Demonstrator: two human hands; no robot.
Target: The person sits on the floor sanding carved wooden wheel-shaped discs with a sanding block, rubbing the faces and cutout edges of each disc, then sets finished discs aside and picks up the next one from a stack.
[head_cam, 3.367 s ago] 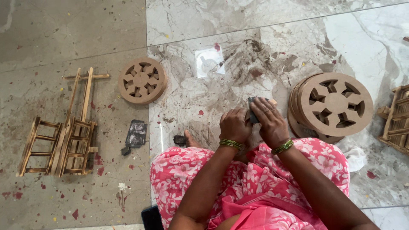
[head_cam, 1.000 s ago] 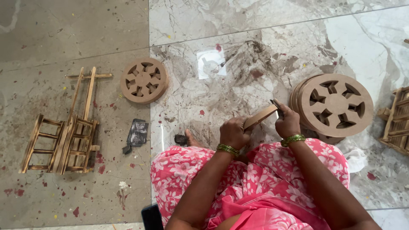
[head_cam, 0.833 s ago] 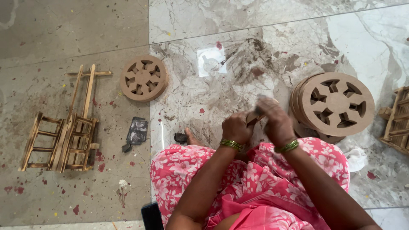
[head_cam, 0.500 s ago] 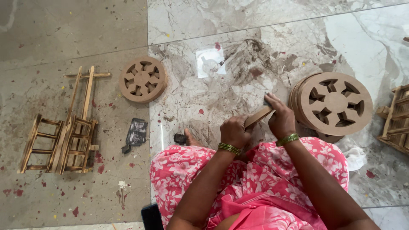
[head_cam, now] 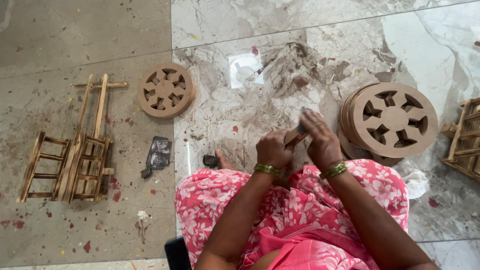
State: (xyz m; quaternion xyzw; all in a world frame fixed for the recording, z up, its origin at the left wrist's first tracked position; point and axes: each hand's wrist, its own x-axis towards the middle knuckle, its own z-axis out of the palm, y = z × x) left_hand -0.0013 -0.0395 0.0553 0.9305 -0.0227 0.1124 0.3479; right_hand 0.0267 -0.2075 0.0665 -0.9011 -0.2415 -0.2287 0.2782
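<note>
Far left on the grey floor: slatted wooden cart frame (head_cam: 67, 160), flat and well out of my reach; nearer in, a single round spoked wooden wheel (head_cam: 166, 90) and a small black scrap (head_cam: 159, 153). My left hand (head_cam: 273, 149) is closed around the flat brown wooden piece (head_cam: 295, 136) over my pink floral lap to steady it, while my right hand (head_cam: 322, 140) presses on its upper end, fingers curled over something I can't make out. Stack of larger spoked wooden wheels (head_cam: 391, 120) just right of my right hand, within reach; another wooden frame (head_cam: 466, 142) at the right edge.
</note>
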